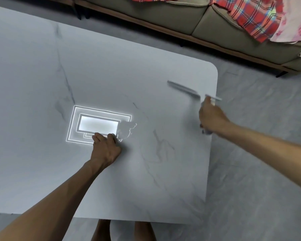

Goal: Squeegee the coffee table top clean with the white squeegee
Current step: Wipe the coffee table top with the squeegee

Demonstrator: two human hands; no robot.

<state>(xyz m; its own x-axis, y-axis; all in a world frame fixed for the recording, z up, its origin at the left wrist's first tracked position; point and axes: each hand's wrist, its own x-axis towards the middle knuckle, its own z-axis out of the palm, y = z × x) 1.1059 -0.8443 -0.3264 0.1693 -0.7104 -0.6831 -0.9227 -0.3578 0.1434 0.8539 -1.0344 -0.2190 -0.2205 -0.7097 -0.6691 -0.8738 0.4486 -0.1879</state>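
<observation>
**Squeegee (182,89) working near the counter's edge**

Squeegee is sitting out at about 2 o'clock on the counter (111,66), close to the rounded far corner. Its long thin blade is lying flat along the top, and one end is poking just past the edge at 3 o'clock. It is looking blurry, so I am guessing it is moving.

The right hand (213,117) is wrapping its fingers around the handle. The handle is mostly hiding inside the fist.

The left hand (105,148) is resting near the middle of the counter, a little toward 6 o'clock. Its fingers are curling under, and it is holding nothing that I can see. A bright light (97,126) is shining on the counter just past it. A small wet-looking patch (127,131) is sitting beside it at 1 o'clock.

I am thinking the squeegee is light and easy to lift with one hand. The handle is looking stiff, so that is the best place to be holding it. The blade edge is probably soft and bendy, so it is needing a gentle, even push. The counter is looking smooth and shiny, so the blade is likely sliding fast and could be slipping off the edge.
</observation>
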